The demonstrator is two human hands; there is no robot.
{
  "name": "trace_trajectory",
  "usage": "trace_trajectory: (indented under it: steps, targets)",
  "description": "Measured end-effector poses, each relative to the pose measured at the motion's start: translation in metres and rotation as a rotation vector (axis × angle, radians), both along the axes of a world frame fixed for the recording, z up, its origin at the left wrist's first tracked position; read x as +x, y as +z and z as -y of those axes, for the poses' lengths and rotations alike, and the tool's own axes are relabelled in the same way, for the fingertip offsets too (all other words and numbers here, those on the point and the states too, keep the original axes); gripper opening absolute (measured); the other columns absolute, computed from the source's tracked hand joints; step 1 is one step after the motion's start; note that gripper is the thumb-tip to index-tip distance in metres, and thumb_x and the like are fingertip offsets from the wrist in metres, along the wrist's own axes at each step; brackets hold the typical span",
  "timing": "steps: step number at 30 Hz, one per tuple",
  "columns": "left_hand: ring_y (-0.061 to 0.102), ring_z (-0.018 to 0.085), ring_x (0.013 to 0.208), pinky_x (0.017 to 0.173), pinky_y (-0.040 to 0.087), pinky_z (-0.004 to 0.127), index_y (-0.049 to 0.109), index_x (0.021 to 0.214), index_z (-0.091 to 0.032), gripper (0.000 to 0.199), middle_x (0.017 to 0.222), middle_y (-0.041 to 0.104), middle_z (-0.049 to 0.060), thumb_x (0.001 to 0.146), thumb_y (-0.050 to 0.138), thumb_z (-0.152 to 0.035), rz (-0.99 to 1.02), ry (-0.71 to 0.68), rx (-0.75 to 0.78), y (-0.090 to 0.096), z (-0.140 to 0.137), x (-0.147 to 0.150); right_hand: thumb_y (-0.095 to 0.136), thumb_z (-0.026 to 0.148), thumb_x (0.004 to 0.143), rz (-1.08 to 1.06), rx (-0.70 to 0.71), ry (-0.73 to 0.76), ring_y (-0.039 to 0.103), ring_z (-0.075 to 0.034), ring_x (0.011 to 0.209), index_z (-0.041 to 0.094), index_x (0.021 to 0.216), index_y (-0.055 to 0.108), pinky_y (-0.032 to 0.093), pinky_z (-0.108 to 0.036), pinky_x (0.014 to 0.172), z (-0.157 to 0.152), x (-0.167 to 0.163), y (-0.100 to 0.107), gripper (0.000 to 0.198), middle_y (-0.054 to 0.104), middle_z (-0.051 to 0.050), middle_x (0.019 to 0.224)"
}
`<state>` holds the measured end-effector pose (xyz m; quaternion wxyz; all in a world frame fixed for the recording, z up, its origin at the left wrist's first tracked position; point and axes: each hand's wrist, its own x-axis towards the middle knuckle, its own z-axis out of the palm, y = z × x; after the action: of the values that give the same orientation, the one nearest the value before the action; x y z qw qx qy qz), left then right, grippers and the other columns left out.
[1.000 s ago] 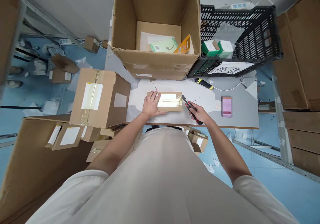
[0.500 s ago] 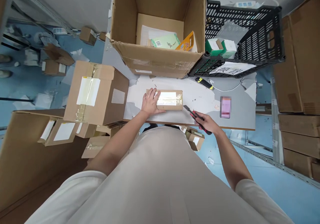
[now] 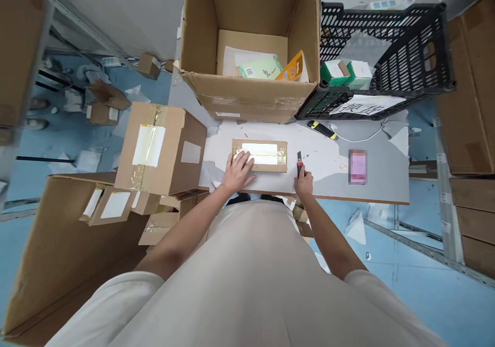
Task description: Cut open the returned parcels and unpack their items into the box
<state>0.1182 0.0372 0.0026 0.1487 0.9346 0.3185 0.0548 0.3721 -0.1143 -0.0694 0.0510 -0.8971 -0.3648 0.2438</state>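
A small taped cardboard box (image 3: 266, 167) with a white label lies flat on the white work table (image 3: 340, 187). On its left end rests my left hand (image 3: 237, 171), fingers stretched and spread over the top. My right hand (image 3: 304, 182) is wrapped round a box cutter (image 3: 299, 160) with a red and black handle. The cutter's blade points away from me, just right of the small box and apart from it. Part of the handle is hidden in my fingers.
A large open carton (image 3: 247, 97) with packets inside stands behind. Right of it is a black plastic crate (image 3: 386, 99) holding green-white boxes. A black-yellow cutter (image 3: 323, 129) and a blurred pink rectangular thing (image 3: 358, 166) lie rightward. A taped carton (image 3: 170, 151) stands left.
My right hand has turned the box cutter from slanting across to pointing straight away from me, and shifted slightly left. My left hand stays on the box. The whole view has shifted a little.
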Motion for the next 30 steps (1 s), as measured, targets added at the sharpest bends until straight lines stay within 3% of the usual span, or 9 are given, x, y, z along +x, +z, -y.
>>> trace_trajectory:
  steps: [4,7,10,13,17,21,24,27,30]
  targets:
    - [0.035,0.033,0.136,0.114,0.022,0.055,0.043,0.139,-0.016,0.056,0.143,0.044,0.018,0.087,0.051,-0.037,0.018,-0.016,-0.040,-0.002,0.023,-0.009,0.042,0.037,0.088,0.068,0.234,0.094,0.038,-0.036,0.121,0.011,0.146,0.028,0.036,-0.053,0.098,-0.015,0.012,0.028,0.065,0.039,-0.023,0.130]
    - [0.036,0.032,0.136,0.113,0.024,0.054,0.041,0.141,-0.015,0.057,0.142,0.045,0.018,0.087,0.049,-0.031,0.031,-0.008,-0.055,-0.007,0.029,-0.012,0.041,0.046,0.090,0.075,0.425,0.367,0.034,-0.033,0.127,0.014,0.148,0.025,0.032,-0.049,0.103,-0.051,0.009,0.061,0.068,0.038,-0.020,0.136]
    - [0.035,0.031,0.137,0.113,0.026,0.054,0.039,0.142,-0.015,0.058,0.142,0.046,0.017,0.086,0.048,-0.027,0.058,-0.006,-0.084,-0.012,0.028,-0.013,0.047,0.050,0.088,0.059,0.347,0.762,0.031,-0.034,0.131,0.015,0.146,0.029,0.026,-0.048,0.106,-0.094,-0.005,0.084,0.070,0.035,-0.020,0.144]
    - [0.036,0.031,0.136,0.112,0.029,0.053,0.040,0.142,-0.016,0.061,0.141,0.047,0.016,0.083,0.051,-0.029,0.085,-0.032,-0.115,-0.015,0.024,-0.014,0.042,0.044,0.092,0.142,0.199,0.933,0.040,-0.034,0.124,0.014,0.145,0.032,0.022,-0.049,0.106,-0.125,-0.018,0.093,0.062,0.043,-0.021,0.140]
    - [0.037,0.032,0.135,0.112,0.029,0.052,0.042,0.140,-0.015,0.063,0.142,0.046,0.016,0.082,0.053,-0.034,0.107,-0.037,-0.112,-0.018,0.023,-0.015,0.032,0.027,0.096,0.255,0.086,1.027,0.054,-0.029,0.105,0.011,0.143,0.034,0.018,-0.051,0.106,-0.141,-0.024,0.098,0.050,0.057,-0.020,0.124]
    - [0.036,0.032,0.136,0.112,0.029,0.052,0.042,0.140,-0.014,0.063,0.142,0.045,0.016,0.081,0.054,-0.034,0.120,-0.039,-0.105,-0.018,0.023,-0.015,0.042,0.040,0.092,0.265,0.086,1.077,0.049,-0.034,0.111,0.015,0.148,0.024,0.025,-0.054,0.101,-0.143,-0.034,0.100,0.064,0.047,-0.022,0.136]
    - [0.038,0.032,0.135,0.111,0.030,0.052,0.043,0.139,-0.014,0.064,0.140,0.047,0.017,0.079,0.056,-0.034,0.123,-0.048,-0.116,-0.017,0.022,-0.014,0.042,0.036,0.092,0.335,0.077,1.026,0.046,-0.038,0.115,0.013,0.149,0.022,0.025,-0.059,0.099,-0.141,-0.046,0.095,0.064,0.044,-0.024,0.138]
    - [0.037,0.033,0.135,0.111,0.030,0.054,0.041,0.141,-0.016,0.067,0.142,0.046,0.017,0.079,0.056,-0.035,0.110,-0.054,-0.126,-0.016,0.020,-0.015,0.034,0.024,0.093,0.362,0.086,1.088,0.040,-0.042,0.125,0.006,0.145,0.027,0.029,-0.057,0.098,-0.143,-0.051,0.094,0.055,0.035,-0.027,0.146]
    - [0.035,0.034,0.136,0.111,0.029,0.055,0.038,0.143,-0.016,0.069,0.144,0.044,0.017,0.079,0.056,-0.036,0.097,-0.061,-0.129,-0.015,0.020,-0.015,0.024,0.014,0.093,0.276,0.053,1.155,0.053,-0.036,0.114,0.007,0.135,0.042,0.039,-0.046,0.089,-0.152,-0.045,0.104,0.046,0.047,-0.024,0.138]
